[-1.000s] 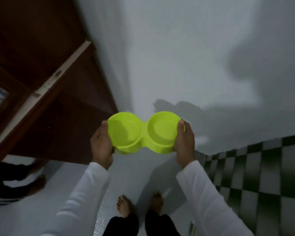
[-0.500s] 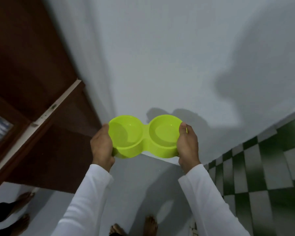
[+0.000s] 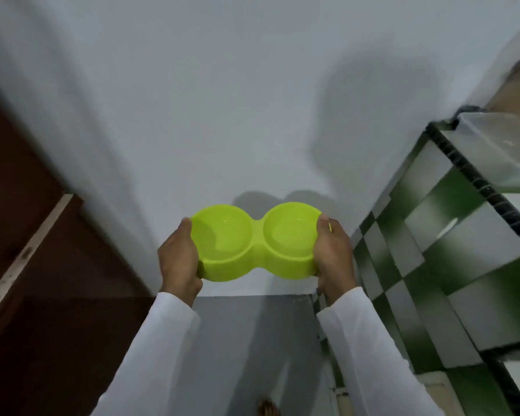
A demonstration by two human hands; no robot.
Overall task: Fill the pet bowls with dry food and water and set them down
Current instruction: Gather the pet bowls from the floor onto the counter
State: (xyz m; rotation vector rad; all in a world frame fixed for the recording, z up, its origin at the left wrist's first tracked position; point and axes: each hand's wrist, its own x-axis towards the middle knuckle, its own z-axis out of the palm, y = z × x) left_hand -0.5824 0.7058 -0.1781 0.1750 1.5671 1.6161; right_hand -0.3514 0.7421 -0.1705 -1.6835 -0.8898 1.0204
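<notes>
A lime-green double pet bowl (image 3: 257, 241) with two round cups hangs level in the air in front of me, both cups empty. My left hand (image 3: 179, 258) grips its left end, thumb over the rim. At the right end my right hand (image 3: 332, 255) holds it the same way. Both arms are in white sleeves.
A white wall (image 3: 222, 100) stands straight ahead. A dark brown wooden door (image 3: 42, 280) is at the left. A green-and-white checkered tiled counter (image 3: 433, 265) rises at the right, with a clear container (image 3: 499, 148) on top. Grey floor (image 3: 252, 340) lies below.
The view has swung right and up: the door slid left, the tiled counter and its top came into sight, my feet mostly left view. Both hands hold the bowl as before.
</notes>
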